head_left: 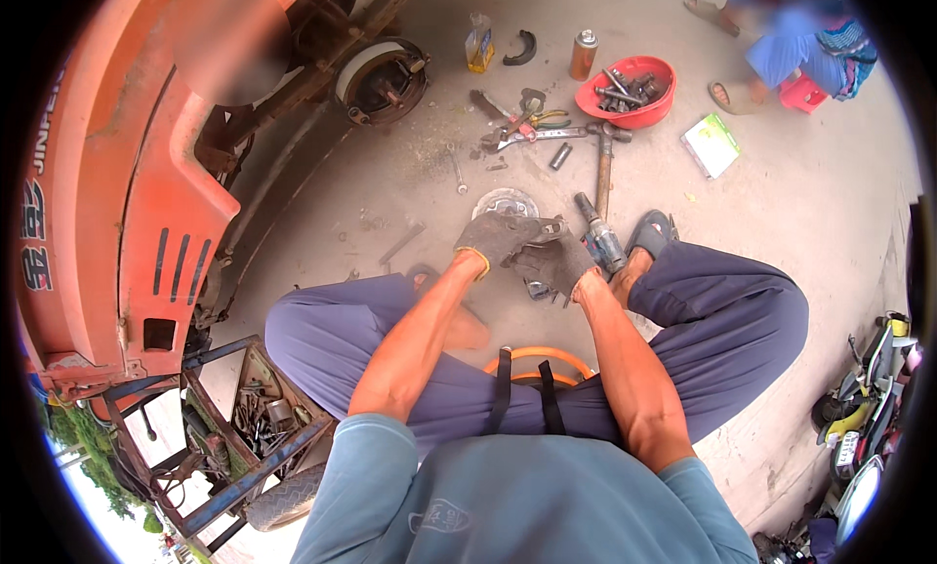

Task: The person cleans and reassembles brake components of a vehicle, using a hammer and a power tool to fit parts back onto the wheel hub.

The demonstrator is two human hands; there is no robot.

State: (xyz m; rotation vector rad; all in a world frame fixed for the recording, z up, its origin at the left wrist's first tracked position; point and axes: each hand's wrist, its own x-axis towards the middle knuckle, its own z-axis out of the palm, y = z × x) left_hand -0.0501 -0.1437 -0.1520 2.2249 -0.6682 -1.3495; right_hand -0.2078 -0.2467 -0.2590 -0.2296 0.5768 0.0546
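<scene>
My left hand (488,240), in a dark glove with a yellow cuff, is closed on a small metal part (544,228) in front of me. My right hand (556,263), gloved too, grips around the same part from the right; its fingers are partly hidden. Just beyond them lies a round silver metal plate (503,203). A power tool (605,240) rests beside my right hand, near a long-handled hammer (605,174).
An orange vehicle (117,232) with an exposed brake hub (381,81) fills the left. Wrenches (561,132), a red bowl of sockets (654,105) and a spray can (584,55) lie ahead. Another person (820,57) sits at upper right; motorbikes (859,418) stand at lower right.
</scene>
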